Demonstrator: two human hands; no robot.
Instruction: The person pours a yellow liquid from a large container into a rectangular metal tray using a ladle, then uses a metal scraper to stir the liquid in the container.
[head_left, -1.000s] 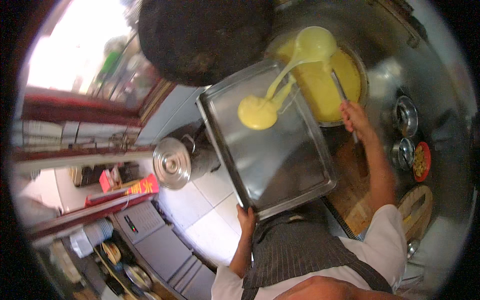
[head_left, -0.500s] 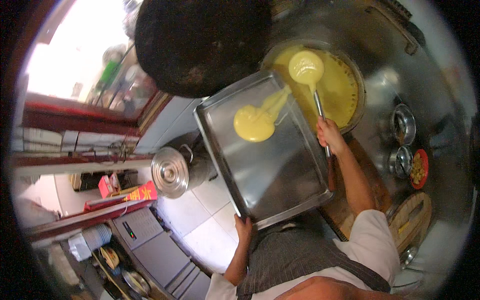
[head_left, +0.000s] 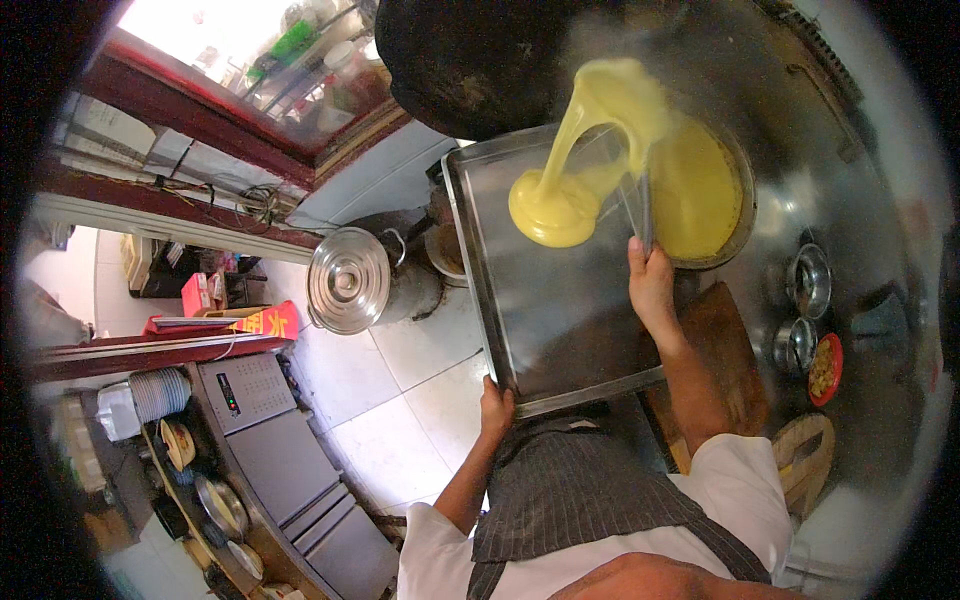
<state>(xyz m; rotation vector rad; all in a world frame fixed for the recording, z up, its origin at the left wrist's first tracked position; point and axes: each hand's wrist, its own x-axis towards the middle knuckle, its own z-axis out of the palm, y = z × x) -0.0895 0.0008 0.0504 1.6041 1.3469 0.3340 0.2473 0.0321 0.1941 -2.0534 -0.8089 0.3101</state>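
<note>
The yellow mixture (head_left: 555,218) lies in a glossy pool on the tray (head_left: 580,340), toward its far edge and right of the middle. Half a second ago your ladle (head_left: 645,205) was over the round vessel (head_left: 712,263); now it is tipped by the tray's far right corner, and a thick ribbon drops from it into the pool. That means a fresh pour is adding to the same spot, while metal shows toward the near edge. Your right grip (head_left: 652,285) is closed round the ladle's handle. Your left grip (head_left: 497,405) is closed on the tray's near left corner, though you cannot tell how the fingers sit underneath.
</note>
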